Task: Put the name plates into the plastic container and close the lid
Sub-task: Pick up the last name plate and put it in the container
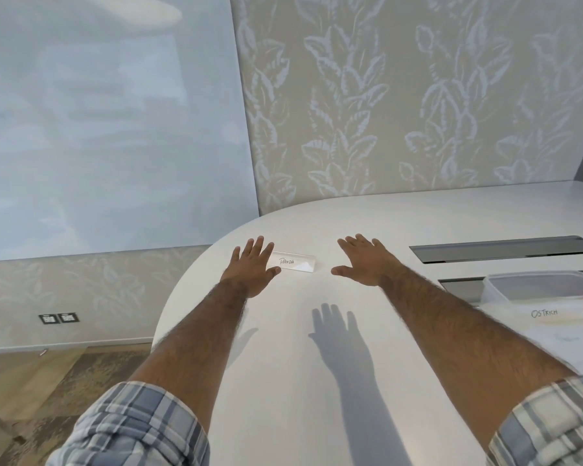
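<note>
Our left grip [251, 269], fingers spread and holding nothing, lies at the left end of the PANDA name plate [295, 263], which stands on the bench [283, 364], not yet packed. Our right grip [364, 262] hovers open just right of it. Beyond the grey panels [502, 252], the plastic container [498, 290] already holds the OSTRICH plate [544, 313] and seems uncovered. We judge the way clear.
</note>
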Demonstrator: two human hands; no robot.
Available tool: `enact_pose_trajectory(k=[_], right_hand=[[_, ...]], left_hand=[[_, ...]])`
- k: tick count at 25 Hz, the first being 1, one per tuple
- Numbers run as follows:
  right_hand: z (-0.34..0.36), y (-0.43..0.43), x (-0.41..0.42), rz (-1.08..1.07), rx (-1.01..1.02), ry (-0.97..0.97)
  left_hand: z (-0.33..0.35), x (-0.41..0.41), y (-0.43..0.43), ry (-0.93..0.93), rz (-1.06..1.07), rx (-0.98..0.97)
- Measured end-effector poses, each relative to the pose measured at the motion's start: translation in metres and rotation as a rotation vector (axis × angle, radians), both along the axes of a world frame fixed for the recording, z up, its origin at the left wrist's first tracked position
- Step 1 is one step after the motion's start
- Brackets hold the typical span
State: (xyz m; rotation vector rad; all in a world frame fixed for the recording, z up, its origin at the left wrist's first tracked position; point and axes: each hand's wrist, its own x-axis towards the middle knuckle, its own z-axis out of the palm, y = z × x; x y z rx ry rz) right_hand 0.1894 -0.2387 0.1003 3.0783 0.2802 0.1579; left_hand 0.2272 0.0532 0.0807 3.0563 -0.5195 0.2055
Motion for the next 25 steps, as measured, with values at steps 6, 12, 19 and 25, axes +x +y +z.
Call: enact_pose_trajectory(k=[6, 12, 19, 25], right_hand=[[-0.007, 0.014, 0.045, -0.033, -0.049, 0.016], [-0.029, 0.03, 0.106, -0.041, -0.075, 0.058], [-0.066, 0.048, 0.167, -0.013, -0.076, 0.096], [-0.095, 0.063, 0.193, 0.002, -0.052, 0.116]], left_hand=[[-0.01, 0.051, 0.014, 0.041, -0.036, -0.029], [-0.031, 0.119, 0.023, 0.078, -0.064, -0.012], [-0.071, 0.185, 0.023, 0.146, -0.075, 0.035], [-0.093, 0.215, 0.018, 0.199, -0.081, 0.045]])
